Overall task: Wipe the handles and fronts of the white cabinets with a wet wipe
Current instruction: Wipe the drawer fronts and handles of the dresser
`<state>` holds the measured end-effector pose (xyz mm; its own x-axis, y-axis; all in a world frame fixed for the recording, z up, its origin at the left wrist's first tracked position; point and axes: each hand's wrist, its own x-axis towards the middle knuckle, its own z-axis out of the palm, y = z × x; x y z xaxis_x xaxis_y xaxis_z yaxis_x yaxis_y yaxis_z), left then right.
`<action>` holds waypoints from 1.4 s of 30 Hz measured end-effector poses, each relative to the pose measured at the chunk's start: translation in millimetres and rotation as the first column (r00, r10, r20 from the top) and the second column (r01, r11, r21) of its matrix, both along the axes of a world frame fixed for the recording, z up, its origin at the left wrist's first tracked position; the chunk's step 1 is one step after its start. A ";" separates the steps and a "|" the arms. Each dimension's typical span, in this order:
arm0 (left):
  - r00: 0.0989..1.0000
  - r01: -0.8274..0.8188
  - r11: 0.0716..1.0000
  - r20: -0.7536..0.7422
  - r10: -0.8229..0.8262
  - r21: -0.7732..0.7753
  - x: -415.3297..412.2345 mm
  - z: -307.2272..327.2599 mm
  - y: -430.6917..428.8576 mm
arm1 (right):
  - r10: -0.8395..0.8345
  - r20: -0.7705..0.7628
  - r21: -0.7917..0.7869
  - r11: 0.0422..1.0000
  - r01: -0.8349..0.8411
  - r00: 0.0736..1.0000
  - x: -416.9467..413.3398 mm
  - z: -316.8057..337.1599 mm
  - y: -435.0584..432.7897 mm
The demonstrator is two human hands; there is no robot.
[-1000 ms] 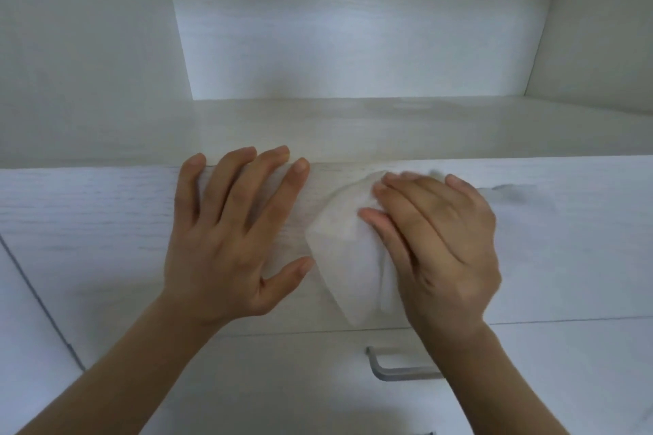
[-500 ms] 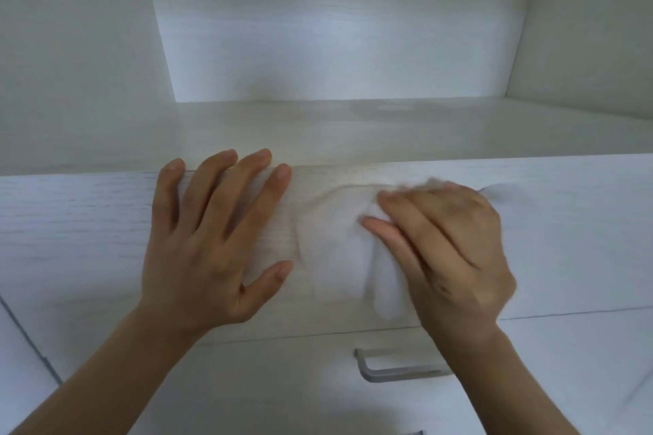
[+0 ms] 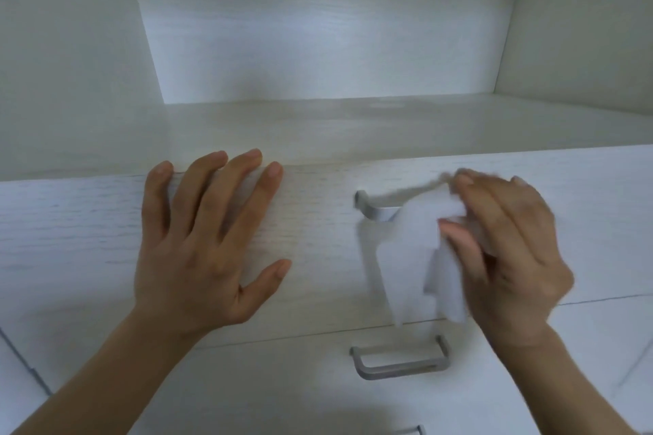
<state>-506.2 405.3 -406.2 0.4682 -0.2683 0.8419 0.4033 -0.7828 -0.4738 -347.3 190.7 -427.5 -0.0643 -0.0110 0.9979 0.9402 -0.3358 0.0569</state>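
Our left hand [image 3: 208,244] lies flat, fingers spread, on the white drawer front [image 3: 70,233]. Our right hand [image 3: 509,251] clutches the wipe [image 3: 413,258] over the upper handle [image 3: 374,212], center right; an open shelf [image 3: 353,131] fills the upper frame.

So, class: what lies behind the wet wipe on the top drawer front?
The wet wipe in the right hand drapes over the upper handle. Only the handle's left end shows; its right part is covered.
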 end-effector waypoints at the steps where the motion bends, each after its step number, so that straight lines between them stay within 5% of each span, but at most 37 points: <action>1: 1.000 -0.005 1.000 0.000 0.005 0.001 0.1 -0.3 -0.1 | 0.008 -0.017 -0.024 1.000 -0.009 1.000 -3.7 -0.1 7.2; 7: 1.000 -0.009 1.000 -0.021 0.008 -0.010 -3.0 0.3 -0.1 | 0.029 0.045 -0.008 1.000 -0.028 0.999 -34.1 2.8 57.4; 17: 1.000 -0.015 1.000 -0.019 0.015 -0.008 -1.7 1.4 0.2 | 0.086 -0.172 0.103 0.992 -0.069 0.981 -19.4 -8.7 38.4; 23: 1.000 -0.017 1.000 0.002 0.017 -0.009 0.2 1.5 -1.8 | 0.310 -0.304 0.237 0.940 -0.244 0.901 -21.2 -12.6 28.3; 26: 1.000 -0.028 1.000 0.007 0.028 0.005 0.7 1.0 -1.1 | 0.231 -0.339 0.220 0.962 -0.162 0.912 -36.3 -5.0 49.9; 31: 1.000 -0.028 1.000 0.007 0.028 -0.008 1.8 0.0 -1.5 | 0.013 -0.106 0.135 0.991 0.001 0.994 -30.7 -7.9 46.3; 35: 0.999 -0.036 0.999 0.003 0.037 -0.007 0.7 -0.3 -1.1 | 0.028 0.066 0.055 0.998 -0.032 0.997 -41.6 4.6 63.8; 42: 1.000 -0.016 1.000 0.002 0.016 -0.009 1.7 -0.8 -0.2 | -0.053 0.091 0.012 0.999 0.052 0.994 -15.3 0.7 27.0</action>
<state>-504.4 405.1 -407.0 0.4707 -0.2532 0.8452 0.4167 -0.7806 -0.4659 -362.5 217.7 -426.8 -0.1558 -0.0151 0.9877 0.9125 -0.3852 0.1380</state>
